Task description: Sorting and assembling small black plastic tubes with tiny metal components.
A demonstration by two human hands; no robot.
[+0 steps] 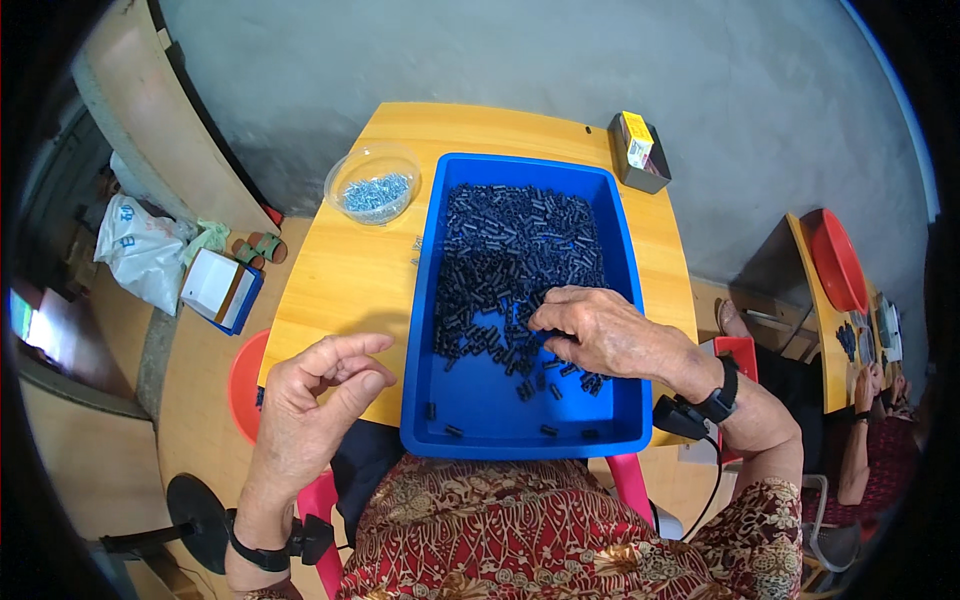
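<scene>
A deep blue plastic tray (pixel 475 397) lies on the wooden table in front of me. Short black ribbed plastic tubes (pixel 520 235) are heaped over its far and middle parts, with several loose ones on the near floor. Over the tray's right side, my right hand (pixel 620 335) reaches down into the tubes, its fingers curled toward the thumb. Whatever those fingertips pinch is hidden. Left of the tray, my left hand (pixel 322 400) hovers by the table's near edge, thumb and bent fingers apart, holding nothing.
A clear round bowl (pixel 338 172) of small silvery screws (pixel 376 192) stands at the table's far left. At the far right corner sits a dark open box (pixel 645 181) with a yellow carton (pixel 636 138). A red basin (pixel 246 385) is below left. Another person (pixel 860 460) works at right.
</scene>
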